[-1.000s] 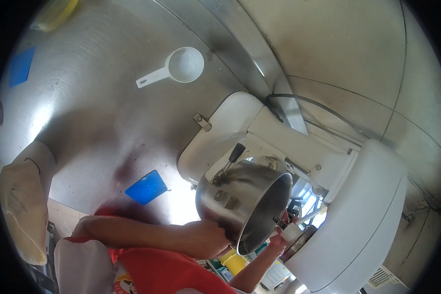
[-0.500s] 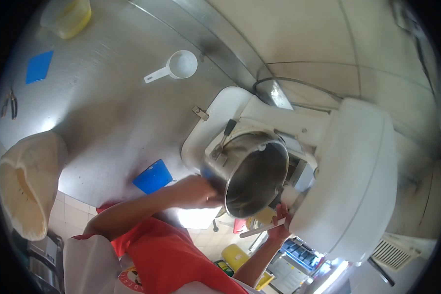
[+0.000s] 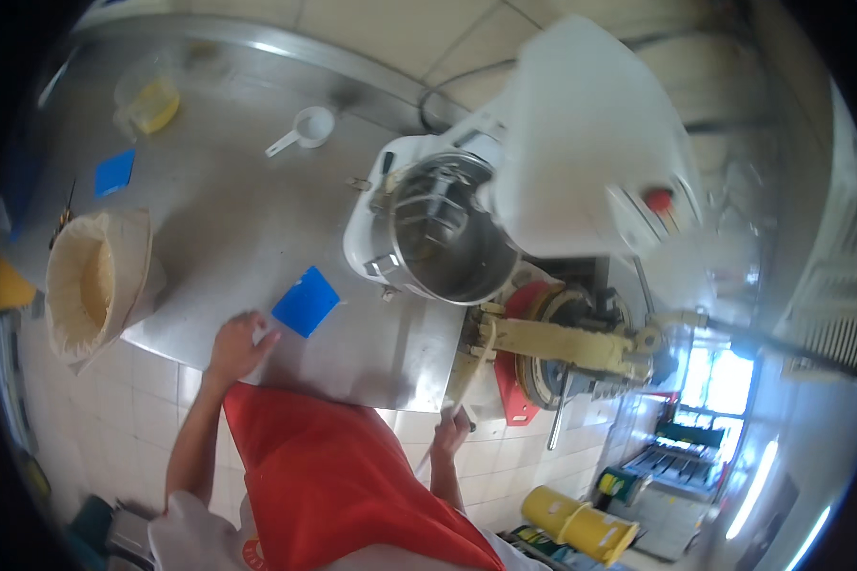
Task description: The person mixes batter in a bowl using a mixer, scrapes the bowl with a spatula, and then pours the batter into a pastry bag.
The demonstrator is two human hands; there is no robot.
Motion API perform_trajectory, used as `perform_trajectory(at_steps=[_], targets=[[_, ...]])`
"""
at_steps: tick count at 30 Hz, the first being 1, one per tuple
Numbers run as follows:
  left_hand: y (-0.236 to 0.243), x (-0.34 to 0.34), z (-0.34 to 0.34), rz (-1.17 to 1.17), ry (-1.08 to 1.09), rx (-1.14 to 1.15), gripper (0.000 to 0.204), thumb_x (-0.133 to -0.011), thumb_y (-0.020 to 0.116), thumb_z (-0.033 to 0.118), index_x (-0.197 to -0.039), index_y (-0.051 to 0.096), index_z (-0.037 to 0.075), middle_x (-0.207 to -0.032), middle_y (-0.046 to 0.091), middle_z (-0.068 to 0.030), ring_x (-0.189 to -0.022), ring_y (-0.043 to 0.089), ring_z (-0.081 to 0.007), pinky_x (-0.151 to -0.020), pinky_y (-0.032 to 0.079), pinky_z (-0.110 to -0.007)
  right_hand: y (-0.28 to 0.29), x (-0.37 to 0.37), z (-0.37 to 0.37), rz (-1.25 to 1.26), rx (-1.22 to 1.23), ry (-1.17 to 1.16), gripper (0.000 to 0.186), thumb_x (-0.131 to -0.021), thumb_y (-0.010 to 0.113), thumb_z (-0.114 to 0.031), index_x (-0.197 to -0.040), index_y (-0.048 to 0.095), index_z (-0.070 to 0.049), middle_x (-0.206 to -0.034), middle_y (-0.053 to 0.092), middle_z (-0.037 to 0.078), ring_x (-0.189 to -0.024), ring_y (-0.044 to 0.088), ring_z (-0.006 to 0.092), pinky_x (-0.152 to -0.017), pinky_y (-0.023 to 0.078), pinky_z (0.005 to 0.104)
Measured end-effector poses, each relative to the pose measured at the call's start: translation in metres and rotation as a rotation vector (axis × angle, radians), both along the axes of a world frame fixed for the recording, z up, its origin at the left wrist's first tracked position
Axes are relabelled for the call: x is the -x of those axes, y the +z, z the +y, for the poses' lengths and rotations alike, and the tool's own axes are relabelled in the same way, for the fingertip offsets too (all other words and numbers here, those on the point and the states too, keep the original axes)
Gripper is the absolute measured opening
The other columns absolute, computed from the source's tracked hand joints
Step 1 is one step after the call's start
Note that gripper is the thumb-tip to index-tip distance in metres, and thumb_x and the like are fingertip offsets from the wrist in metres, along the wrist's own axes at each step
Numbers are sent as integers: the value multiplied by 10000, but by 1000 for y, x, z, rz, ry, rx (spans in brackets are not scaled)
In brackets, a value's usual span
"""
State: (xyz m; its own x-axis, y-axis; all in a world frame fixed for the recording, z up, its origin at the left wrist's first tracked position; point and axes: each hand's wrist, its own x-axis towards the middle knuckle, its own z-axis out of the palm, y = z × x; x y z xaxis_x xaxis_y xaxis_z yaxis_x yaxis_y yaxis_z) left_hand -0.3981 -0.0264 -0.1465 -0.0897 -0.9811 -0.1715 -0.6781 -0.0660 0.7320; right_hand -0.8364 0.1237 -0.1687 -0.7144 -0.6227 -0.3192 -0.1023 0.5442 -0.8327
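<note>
My left hand (image 3: pixel 242 348) hovers by the table's front edge, fingers loosely curled and thumb apart, holding nothing that I can see. Just beyond it lies a blue plastic dough scraper (image 3: pixel 307 302). My right hand (image 3: pixel 450 435) is wrapped round a long pale stick-like tool (image 3: pixel 471 379); its far end overlaps the beige machine, so its kind is unclear. Ahead stands a white stand mixer (image 3: pixel 586 143) with a steel bowl (image 3: pixel 419 262). Pale curved streaks show inside the bowl; I cannot tell whether they are a beater or reflections.
On the steel table (image 3: pixel 229 228) are a white measuring scoop (image 3: pixel 314 127), a second blue scraper (image 3: pixel 115 173) and a clear jug (image 3: pixel 152 105) with yellow contents. A lined flour-like tub (image 3: pixel 138 276) stands at left. A beige machine (image 3: pixel 562 344) stands right; a yellow bin (image 3: pixel 581 523) lies beyond.
My left hand has left the mixer bowl and moved left toward the table edge. My right hand has drawn back from the mixer with the pale tool. The view has swung and pulled back.
</note>
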Motion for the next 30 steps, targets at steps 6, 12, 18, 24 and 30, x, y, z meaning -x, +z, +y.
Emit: perform_trajectory(at_steps=[6, 12, 18, 24, 30], targets=[[21, 77, 77, 62, -124, -103, 314, -856, 731, 301, -917, 626, 11, -905, 672, -193, -829, 653, -370, -726, 516, -450, -68, -7, -64, 331, 95, 137, 132, -819, 626, -93, -870, 612, 28, -708, 572, 166, -636, 526, 286, -624, 434, 415], [46, 98, 137, 30, -133, -181, 307, -872, 723, 286, -943, 634, 1, -920, 676, -201, -852, 654, -379, -751, 518, -457, -80, -15, -85, 238, 133, 141, 165, -822, 621, -76, -953, 634, 23, -736, 601, 190, -646, 571, 311, -637, 465, 407], [42, 83, 165, -91, -42, -208, 319, -861, 734, 274, -941, 657, -24, -931, 704, -195, -851, 702, -318, -717, 562, -398, -57, -11, -97, 235, 194, 107, 167, -808, 631, -85, -929, 631, 30, -649, 574, 154, -564, 536, 247, -577, 449, 397], [49, 88, 158, -54, 39, -155, 286, -866, 725, 267, -909, 663, -9, -912, 697, -207, -830, 693, -349, -707, 554, -431, -67, 3, -110, 346, 213, 101, 177, -783, 651, -127, -838, 626, 39, -615, 556, 179, -541, 534, 284, -574, 446, 424], [32, 81, 180, -76, 17, -229, 321, -867, 730, 305, -923, 664, -4, -930, 706, -197, -865, 690, -348, -754, 550, -433, -57, 3, -86, 322, 170, 181, 201, -775, 656, -128, -743, 566, 48, -601, 541, 207, -515, 521, 308, -534, 423, 456]])
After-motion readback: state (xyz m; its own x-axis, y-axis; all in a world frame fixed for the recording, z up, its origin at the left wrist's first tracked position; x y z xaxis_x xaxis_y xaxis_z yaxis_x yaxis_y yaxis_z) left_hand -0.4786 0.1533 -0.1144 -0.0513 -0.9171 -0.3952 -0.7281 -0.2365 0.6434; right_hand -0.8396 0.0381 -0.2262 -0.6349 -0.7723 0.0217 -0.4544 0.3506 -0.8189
